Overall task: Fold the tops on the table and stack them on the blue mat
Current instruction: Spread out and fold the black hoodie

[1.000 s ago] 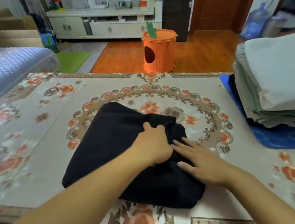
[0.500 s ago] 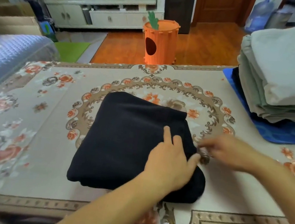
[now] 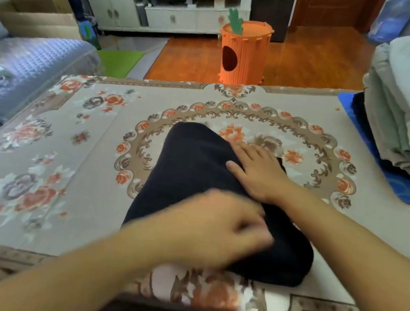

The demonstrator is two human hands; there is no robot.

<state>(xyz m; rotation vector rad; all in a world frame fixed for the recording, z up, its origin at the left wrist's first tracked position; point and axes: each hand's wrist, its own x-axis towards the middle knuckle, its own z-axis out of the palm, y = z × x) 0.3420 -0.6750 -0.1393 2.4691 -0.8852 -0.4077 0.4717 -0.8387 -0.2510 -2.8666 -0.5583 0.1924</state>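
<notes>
On the floral tabletop (image 3: 83, 191), the right hand (image 3: 256, 173) lies flat on the folded black top (image 3: 192, 164) while the blurred left hand (image 3: 217, 231) curls over its near edge, grip unclear

Glossy wooden floor (image 3: 304, 61); white low cabinet (image 3: 165, 15) behind; orange carrot-shaped bin (image 3: 243, 52); blue-covered sofa (image 3: 26, 72) left

Floral-cloth table (image 3: 67, 188) — black top (image 3: 191, 169) at centre, blue mat (image 3: 409, 192) far right.
</notes>
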